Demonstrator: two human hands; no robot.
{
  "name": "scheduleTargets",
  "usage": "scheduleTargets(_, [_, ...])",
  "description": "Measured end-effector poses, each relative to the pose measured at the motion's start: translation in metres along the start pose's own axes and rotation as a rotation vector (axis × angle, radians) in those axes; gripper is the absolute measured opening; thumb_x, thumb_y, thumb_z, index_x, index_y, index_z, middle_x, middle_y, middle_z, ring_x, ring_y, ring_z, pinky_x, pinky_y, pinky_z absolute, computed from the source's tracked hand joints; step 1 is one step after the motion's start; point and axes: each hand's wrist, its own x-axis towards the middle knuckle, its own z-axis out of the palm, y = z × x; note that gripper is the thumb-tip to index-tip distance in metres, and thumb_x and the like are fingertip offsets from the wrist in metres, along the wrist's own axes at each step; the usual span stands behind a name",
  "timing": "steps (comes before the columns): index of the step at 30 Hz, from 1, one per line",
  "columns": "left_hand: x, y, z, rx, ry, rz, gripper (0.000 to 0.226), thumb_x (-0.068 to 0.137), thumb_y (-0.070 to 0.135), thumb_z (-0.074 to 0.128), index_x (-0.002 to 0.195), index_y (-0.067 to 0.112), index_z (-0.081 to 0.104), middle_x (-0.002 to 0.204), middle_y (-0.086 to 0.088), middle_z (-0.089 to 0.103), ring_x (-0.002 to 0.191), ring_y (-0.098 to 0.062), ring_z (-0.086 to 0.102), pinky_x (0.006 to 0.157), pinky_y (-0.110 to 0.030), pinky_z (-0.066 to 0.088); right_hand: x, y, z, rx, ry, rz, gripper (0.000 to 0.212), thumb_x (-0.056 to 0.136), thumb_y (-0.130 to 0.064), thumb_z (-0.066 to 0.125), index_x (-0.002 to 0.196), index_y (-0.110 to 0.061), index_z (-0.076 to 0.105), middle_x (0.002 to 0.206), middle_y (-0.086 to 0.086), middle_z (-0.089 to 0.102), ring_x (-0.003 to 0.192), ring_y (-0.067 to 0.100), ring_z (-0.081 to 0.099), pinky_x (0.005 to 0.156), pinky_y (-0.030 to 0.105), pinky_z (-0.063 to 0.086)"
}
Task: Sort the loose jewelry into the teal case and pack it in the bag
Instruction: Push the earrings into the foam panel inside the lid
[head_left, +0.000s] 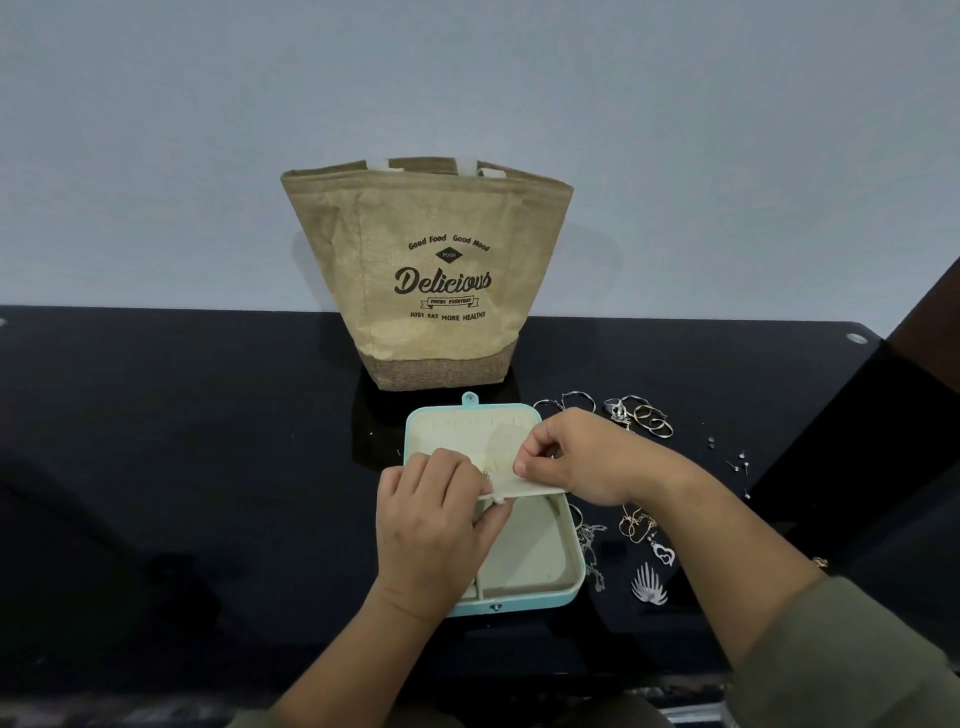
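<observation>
The teal case (569, 590) lies open on the black table, its cream lining showing. Both hands are over it. My left hand (431, 525) pinches a small silvery piece against the cream inner flap (506, 480). My right hand (576, 457) grips that flap's right edge between thumb and fingers. Loose rings and bangles (644, 413) lie right of the case's lid. Necklaces and pendants (647, 540), one heart-shaped, lie to the right of the case. Small studs (737, 462) are scattered further right. The burlap bag (428, 270) stands upright behind the case.
The black glass table (182, 441) runs to a pale wall behind the bag. A dark piece of furniture (883, 415) rises at the right. The table's front edge is near my forearms.
</observation>
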Motion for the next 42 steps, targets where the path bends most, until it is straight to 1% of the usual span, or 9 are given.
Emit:
scheduleTargets(3, [0.0, 0.0, 0.0, -0.009, 0.001, 0.0, 0.027, 0.068, 0.023, 0.082, 0.065, 0.014, 0.056, 0.069, -0.001, 0.055, 0.06, -0.018, 0.045, 0.057, -0.031, 0.031, -0.001, -0.001, 0.0, -0.011, -0.001, -0.006, 0.012, 0.091, -0.028, 0.065, 0.08, -0.025, 0.069, 0.085, -0.006, 0.069, 0.067, 0.003, 0.053, 0.066, 0.017, 0.043])
scheduleTargets(7, [0.0, 0.0, 0.0, -0.008, -0.006, -0.002, 0.028, 0.067, 0.024, 0.083, 0.065, 0.014, 0.058, 0.069, -0.001, 0.056, 0.059, -0.018, 0.046, 0.056, -0.031, 0.032, -0.002, -0.002, -0.001, -0.002, -0.019, -0.003, 0.011, 0.091, -0.027, 0.064, 0.082, -0.024, 0.07, 0.082, -0.006, 0.069, 0.068, 0.005, 0.054, 0.067, 0.02, 0.045])
scheduleTargets(10, [-0.001, 0.0, 0.0, -0.006, -0.006, -0.006, 0.028, 0.067, 0.025, 0.084, 0.065, 0.014, 0.058, 0.07, -0.001, 0.056, 0.06, -0.018, 0.046, 0.057, -0.031, 0.032, -0.001, -0.002, -0.002, -0.003, -0.041, 0.008, 0.011, 0.09, -0.027, 0.065, 0.08, -0.025, 0.071, 0.076, -0.011, 0.065, 0.064, 0.002, 0.052, 0.064, 0.017, 0.041])
scheduleTargets(14, [-0.001, 0.0, 0.0, -0.013, -0.005, -0.01, 0.027, 0.068, 0.026, 0.083, 0.066, 0.015, 0.058, 0.07, -0.001, 0.056, 0.06, -0.018, 0.046, 0.056, -0.031, 0.033, 0.001, -0.005, -0.004, -0.047, -0.066, 0.036, 0.01, 0.089, -0.029, 0.066, 0.084, -0.024, 0.073, 0.069, -0.014, 0.062, 0.056, -0.001, 0.048, 0.058, 0.015, 0.038])
scheduleTargets(17, [-0.001, 0.0, 0.0, -0.015, -0.007, -0.009, 0.027, 0.069, 0.026, 0.082, 0.065, 0.015, 0.058, 0.069, -0.001, 0.056, 0.06, -0.019, 0.048, 0.055, -0.032, 0.034, 0.002, -0.007, -0.005, -0.087, -0.082, 0.05, 0.013, 0.093, -0.03, 0.061, 0.087, -0.024, 0.071, 0.066, -0.013, 0.058, 0.054, 0.002, 0.046, 0.056, 0.017, 0.036])
scheduleTargets(22, [-0.001, 0.0, 0.001, -0.007, -0.009, -0.01, 0.027, 0.067, 0.024, 0.082, 0.065, 0.015, 0.057, 0.069, -0.001, 0.056, 0.059, -0.019, 0.048, 0.054, -0.033, 0.035, 0.002, -0.007, -0.005, -0.114, -0.074, 0.067, 0.013, 0.095, -0.032, 0.056, 0.091, -0.027, 0.067, 0.074, -0.011, 0.058, 0.063, 0.004, 0.047, 0.062, 0.023, 0.038])
scheduleTargets(27, [-0.001, 0.0, 0.001, -0.013, -0.002, -0.012, 0.027, 0.069, 0.026, 0.082, 0.065, 0.015, 0.057, 0.07, -0.002, 0.056, 0.06, -0.019, 0.048, 0.054, -0.034, 0.036, 0.0, -0.011, -0.007, -0.134, -0.1, 0.038, 0.013, 0.096, -0.03, 0.055, 0.088, -0.027, 0.065, 0.07, -0.013, 0.054, 0.06, 0.003, 0.045, 0.06, 0.021, 0.034])
scheduleTargets(32, [-0.001, 0.0, 0.001, -0.008, 0.011, -0.014, 0.028, 0.069, 0.026, 0.082, 0.065, 0.015, 0.056, 0.069, -0.001, 0.055, 0.059, -0.019, 0.046, 0.055, -0.033, 0.034, -0.003, -0.017, -0.007, -0.199, -0.117, 0.022, 0.013, 0.098, -0.028, 0.052, 0.092, -0.026, 0.064, 0.076, -0.013, 0.053, 0.067, 0.003, 0.046, 0.061, 0.022, 0.034])
scheduleTargets(42, [-0.002, -0.001, 0.001, -0.012, 0.004, -0.015, 0.028, 0.071, 0.027, 0.081, 0.065, 0.016, 0.056, 0.068, 0.0, 0.054, 0.059, -0.018, 0.046, 0.055, -0.033, 0.034, -0.001, -0.021, -0.009, -0.284, -0.153, 0.029, 0.014, 0.098, -0.027, 0.049, 0.096, -0.024, 0.063, 0.081, -0.012, 0.054, 0.068, 0.002, 0.046, 0.059, 0.02, 0.032])
